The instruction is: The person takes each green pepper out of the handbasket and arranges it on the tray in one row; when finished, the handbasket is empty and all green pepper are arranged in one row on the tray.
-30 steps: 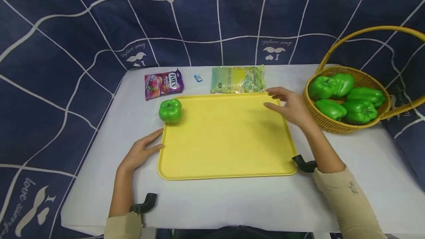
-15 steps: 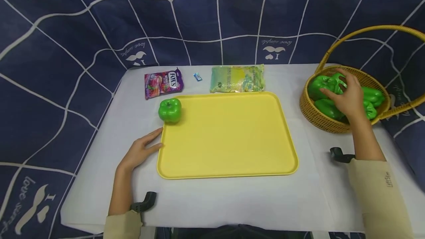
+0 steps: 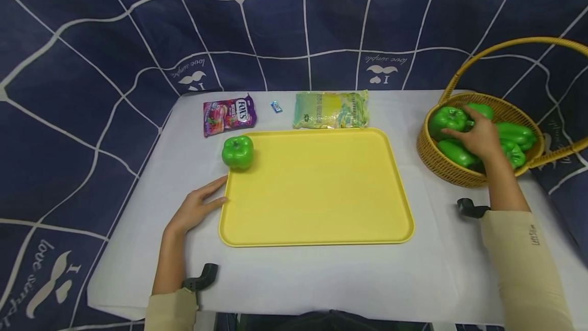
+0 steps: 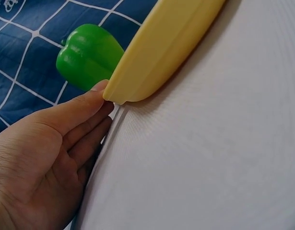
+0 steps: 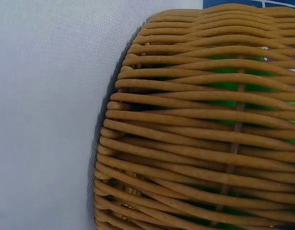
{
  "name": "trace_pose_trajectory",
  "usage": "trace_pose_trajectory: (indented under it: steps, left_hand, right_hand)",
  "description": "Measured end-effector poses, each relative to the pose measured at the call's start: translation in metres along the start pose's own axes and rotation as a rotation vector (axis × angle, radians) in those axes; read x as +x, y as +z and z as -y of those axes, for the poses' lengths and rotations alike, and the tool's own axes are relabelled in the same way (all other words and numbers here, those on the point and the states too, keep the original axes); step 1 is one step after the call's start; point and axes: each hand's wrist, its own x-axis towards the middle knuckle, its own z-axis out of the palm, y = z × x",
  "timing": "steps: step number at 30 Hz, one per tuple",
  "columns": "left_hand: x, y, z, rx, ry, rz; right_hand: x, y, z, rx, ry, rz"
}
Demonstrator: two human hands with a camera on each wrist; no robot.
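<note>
At frame right, your right grip (image 3: 480, 137) is pinching a green pepper (image 3: 444, 121) in the basket (image 3: 443, 166); lower left, your left grip (image 3: 195, 212) — spread — is touching the tray (image 3: 317, 188), apparently steadying it.

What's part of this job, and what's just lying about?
Likely the job:
- wicker basket, right hand on its green peppers
- yellow tray, left hand at its edge, lone pepper at its corner

Probably lying about:
- Fox's bag
- small blue packet
- green-yellow packet
</note>
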Motion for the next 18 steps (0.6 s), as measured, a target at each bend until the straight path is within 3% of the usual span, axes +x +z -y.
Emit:
trace_pose_trajectory:
  steps: [4,12,16,18]
  left_hand:
    - [0.000,0.000,0.000,0.003,0.002,-0.001]
    - [-0.001,0.000,0.000,-0.003,0.004,-0.002]
    - [-0.001,-0.001,-0.001,-0.009,0.004,-0.001]
    - [0.000,-0.001,-0.002,-0.019,0.007,0.000]
  right_hand:
    - [-0.002,0.001,0.001,0.006,-0.006,-0.033]
    - [-0.022,-0.003,0.015,0.088,-0.029,-0.205]
    - [-0.035,-0.004,0.028,0.240,-0.047,-0.283]
    - [-0.040,-0.001,0.036,0.326,-0.070,-0.284]
